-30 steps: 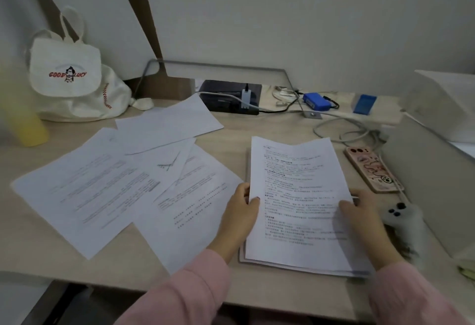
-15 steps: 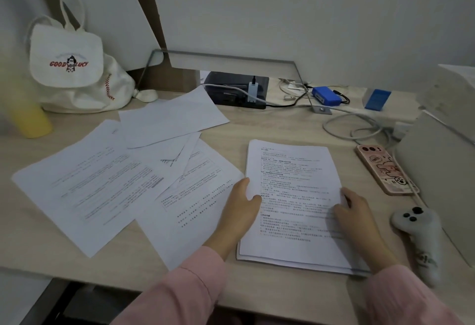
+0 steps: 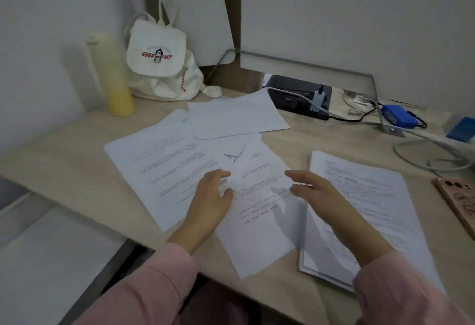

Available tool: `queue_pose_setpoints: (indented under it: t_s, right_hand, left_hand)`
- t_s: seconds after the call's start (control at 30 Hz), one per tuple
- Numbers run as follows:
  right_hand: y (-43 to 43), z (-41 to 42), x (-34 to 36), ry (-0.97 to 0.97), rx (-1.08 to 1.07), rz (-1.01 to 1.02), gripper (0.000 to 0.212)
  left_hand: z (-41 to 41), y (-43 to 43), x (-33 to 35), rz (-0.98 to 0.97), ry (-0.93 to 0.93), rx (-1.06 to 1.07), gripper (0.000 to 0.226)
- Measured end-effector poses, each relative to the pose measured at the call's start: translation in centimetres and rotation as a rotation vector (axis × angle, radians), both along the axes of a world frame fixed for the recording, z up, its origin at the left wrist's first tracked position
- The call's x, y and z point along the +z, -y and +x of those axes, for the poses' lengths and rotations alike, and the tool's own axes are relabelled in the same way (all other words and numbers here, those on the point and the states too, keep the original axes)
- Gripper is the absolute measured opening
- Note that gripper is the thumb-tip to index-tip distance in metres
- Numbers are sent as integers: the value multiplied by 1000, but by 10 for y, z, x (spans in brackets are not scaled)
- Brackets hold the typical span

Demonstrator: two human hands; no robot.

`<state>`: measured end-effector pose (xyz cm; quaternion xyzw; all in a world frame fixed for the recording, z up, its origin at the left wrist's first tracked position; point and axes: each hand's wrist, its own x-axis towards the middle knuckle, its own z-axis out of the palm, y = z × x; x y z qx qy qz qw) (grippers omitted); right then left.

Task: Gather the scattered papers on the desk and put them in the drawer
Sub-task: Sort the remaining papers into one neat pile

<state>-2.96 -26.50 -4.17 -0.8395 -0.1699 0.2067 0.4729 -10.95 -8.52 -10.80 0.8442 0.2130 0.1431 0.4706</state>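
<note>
Off the stack (image 3: 372, 209), the left hand (image 3: 210, 202) and right hand (image 3: 317, 191) reach loose sheets (image 3: 177, 165) left of it, fingers spread, empty; best slide them together before lifting.

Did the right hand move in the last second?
Yes: the right hand moved left, from the right edge of the paper stack to above the loose sheet beside it.

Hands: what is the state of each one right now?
Left hand: open, over the scattered papers, holding nothing.
Right hand: open, holding nothing.
</note>
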Motion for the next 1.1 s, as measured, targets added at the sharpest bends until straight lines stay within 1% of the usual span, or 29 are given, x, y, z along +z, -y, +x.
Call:
queue_pose_setpoints:
  t_s: [0.1, 0.17, 0.27, 0.37, 0.4, 0.43, 0.5, 0.57, 0.6, 0.67, 0.73, 0.77, 0.83, 0.9, 0.97, 1.03, 1.1]
  right_hand:
    - [-38, 2, -10, -91, 75, 23, 38]
    - [-62, 9, -18, -180, 59, 73, 40]
    - [-96, 26, -33, -265, -51, 116, 44]
    - [-122, 45, -46, -294, -199, 149, 50]
    - [-128, 50, -46, -315, -252, 166, 49]
    - [-133, 54, -46, -335, -297, 184, 41]
    - [-143, 60, -42, -407, -348, 221, 6]
    - [-149, 65, -38, -466, -341, 229, 15]
    - [-152, 67, -38, -466, -321, 233, 15]
    - [-158, 67, -37, -457, -270, 184, 15]
    - [-163, 69, -40, -442, -224, 115, 16]
    - [-166, 72, -43, -434, -209, 94, 18]
    - [-172, 76, -47, -433, -200, 83, 25]
    - [-178, 78, -49, -445, -214, 69, 30]
    - [-183, 81, -52, -471, -234, 90, 33]
    - [-186, 84, -56, -481, -249, 107, 31]
    - [-187, 84, -55, -485, -245, 128, 26]
  left_hand:
    - [-31, -46, -14, 180, -100, 78, 47]
    - [-50, -73, -21, 309, -209, 127, 57]
    - [-75, -101, -27, 417, -312, 164, 64]
    - [-89, -111, -22, 572, -309, 170, 81]
    - [-91, -113, -21, 613, -297, 150, 80]
    - [-91, -114, -20, 628, -265, 121, 75]
    - [-89, -115, -16, 573, -191, 60, 60]
    - [-87, -117, -12, 503, -205, -24, 34]
    - [-85, -119, -10, 492, -216, -68, 23]
    - [-79, -124, -5, 503, -251, -148, 13]
    - [-71, -128, 2, 510, -321, -225, 13]
    - [-66, -130, 5, 501, -354, -256, 17]
    - [-54, -139, 10, 487, -388, -275, 32]
    - [-41, -153, 15, 486, -391, -226, 53]
    - [-30, -168, 15, 480, -443, -198, 70]
    - [-25, -177, 12, 472, -552, -221, 80]
    - [-24, -180, 7, 503, -618, -220, 85]
